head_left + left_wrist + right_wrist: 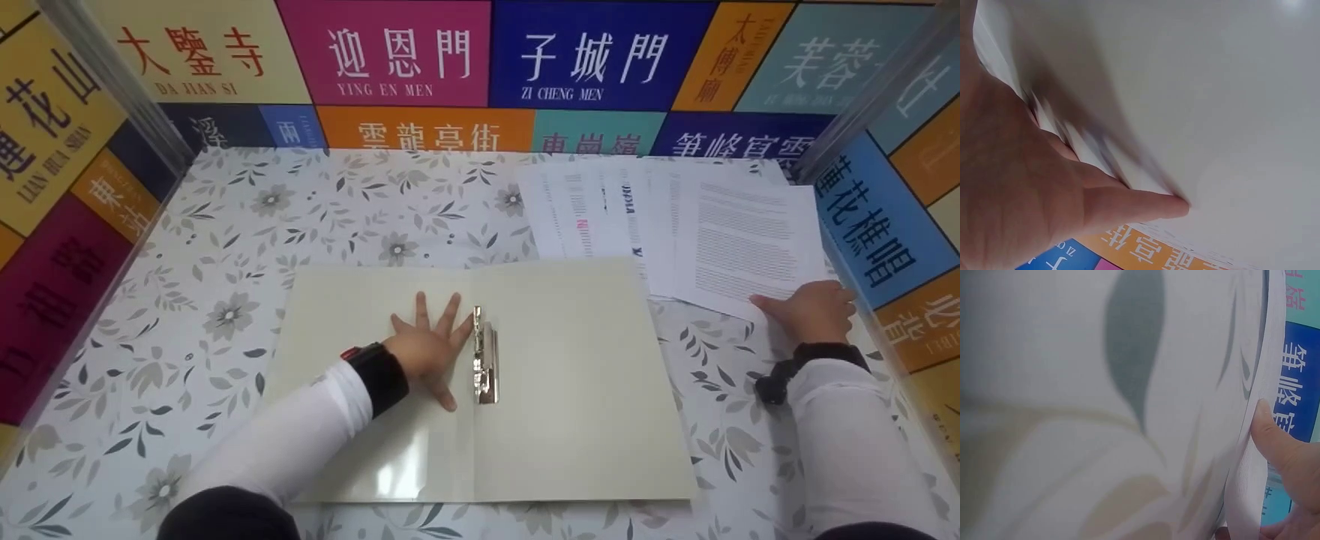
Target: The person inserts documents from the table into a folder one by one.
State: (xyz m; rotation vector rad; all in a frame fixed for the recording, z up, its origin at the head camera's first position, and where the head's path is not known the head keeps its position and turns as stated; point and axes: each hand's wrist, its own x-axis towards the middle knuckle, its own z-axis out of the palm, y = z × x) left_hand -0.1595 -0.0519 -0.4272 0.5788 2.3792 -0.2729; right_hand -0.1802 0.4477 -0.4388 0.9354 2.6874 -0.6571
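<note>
A pale cream file folder lies opened flat in the head view, with a silver metal clip along its spine. My left hand rests spread on the folder's left cover, fingertips right beside the clip. In the left wrist view, that hand's fingers are straight against the smooth cover. At the right, my right hand pinches the near corner of a printed sheet of paper. The right wrist view shows the thumb on the sheet's edge, with a fingertip below it.
More printed papers fan out behind the folder, overlapping one another. The table is covered by a floral cloth. Colourful panels with large characters stand along the back and both sides.
</note>
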